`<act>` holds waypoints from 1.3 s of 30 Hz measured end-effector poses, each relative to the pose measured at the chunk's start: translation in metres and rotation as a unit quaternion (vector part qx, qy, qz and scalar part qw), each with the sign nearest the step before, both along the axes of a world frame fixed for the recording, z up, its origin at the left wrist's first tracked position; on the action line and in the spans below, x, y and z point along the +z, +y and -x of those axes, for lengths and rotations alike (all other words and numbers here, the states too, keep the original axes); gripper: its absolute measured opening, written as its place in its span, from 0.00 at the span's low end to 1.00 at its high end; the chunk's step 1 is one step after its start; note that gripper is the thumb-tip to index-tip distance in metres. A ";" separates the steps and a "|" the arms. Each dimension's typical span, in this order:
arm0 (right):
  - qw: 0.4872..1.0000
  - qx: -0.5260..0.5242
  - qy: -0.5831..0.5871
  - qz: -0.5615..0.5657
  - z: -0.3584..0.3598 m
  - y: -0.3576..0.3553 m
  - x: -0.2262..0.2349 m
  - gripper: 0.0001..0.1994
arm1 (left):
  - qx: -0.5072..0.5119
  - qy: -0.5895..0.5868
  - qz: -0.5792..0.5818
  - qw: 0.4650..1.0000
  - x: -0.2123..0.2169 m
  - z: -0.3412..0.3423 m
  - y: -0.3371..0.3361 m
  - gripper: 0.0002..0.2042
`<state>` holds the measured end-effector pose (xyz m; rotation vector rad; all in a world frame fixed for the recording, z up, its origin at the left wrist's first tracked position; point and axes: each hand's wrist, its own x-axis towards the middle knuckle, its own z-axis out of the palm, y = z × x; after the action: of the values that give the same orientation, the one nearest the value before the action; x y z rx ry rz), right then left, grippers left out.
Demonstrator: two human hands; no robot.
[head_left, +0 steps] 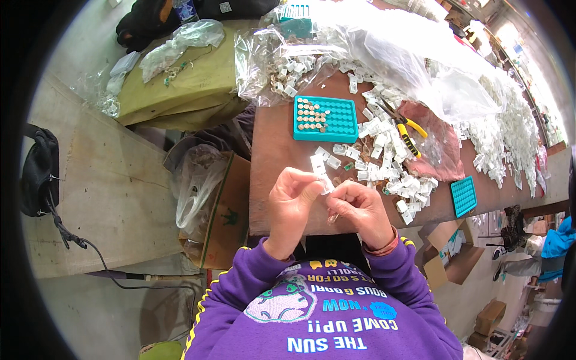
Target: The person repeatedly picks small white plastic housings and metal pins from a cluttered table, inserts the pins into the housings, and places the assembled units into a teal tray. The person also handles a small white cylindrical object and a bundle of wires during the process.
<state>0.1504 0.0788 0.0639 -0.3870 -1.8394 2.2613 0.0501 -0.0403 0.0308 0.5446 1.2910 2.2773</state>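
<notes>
In front of my chest, my left hand (290, 207) pinches a small white plastic housing (318, 165) between thumb and fingers. My right hand (362, 211) is closed close beside it, fingertips almost meeting the left ones. From the right fingers hangs a thin coppery wire (332, 219); its other end is hidden. Beyond the hands lies a teal tray (344, 133) with round pockets, several of them filled with small round metallic pieces (311, 119). A heap of loose white housings (384, 147) spreads to the right of the tray.
Pliers with yellow-and-black handles (410, 139) rest by a reddish cloth (441, 153). A second teal tray (463, 197) sits at the table's right edge. Clear plastic bags (396, 66) cover the far side. A cardboard box (225, 210) stands left, another (450, 252) right.
</notes>
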 end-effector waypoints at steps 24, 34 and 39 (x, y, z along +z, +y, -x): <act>0.754 -0.139 0.027 -0.642 0.127 0.099 -0.027 0.07 | -0.015 -0.232 -0.102 0.967 -0.028 0.051 0.037 0.05; 0.764 -0.125 -0.003 -0.633 0.136 0.105 -0.035 0.05 | -0.058 -0.260 -0.129 0.955 -0.033 0.056 0.033 0.06; 0.795 -0.130 0.007 -0.592 0.137 0.108 -0.031 0.06 | -0.026 -0.293 -0.118 0.948 -0.031 0.053 0.038 0.07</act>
<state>0.0136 0.1865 0.0332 -0.3252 -2.5186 0.6169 -0.0034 -0.0021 0.0002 -0.0394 0.7088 2.3070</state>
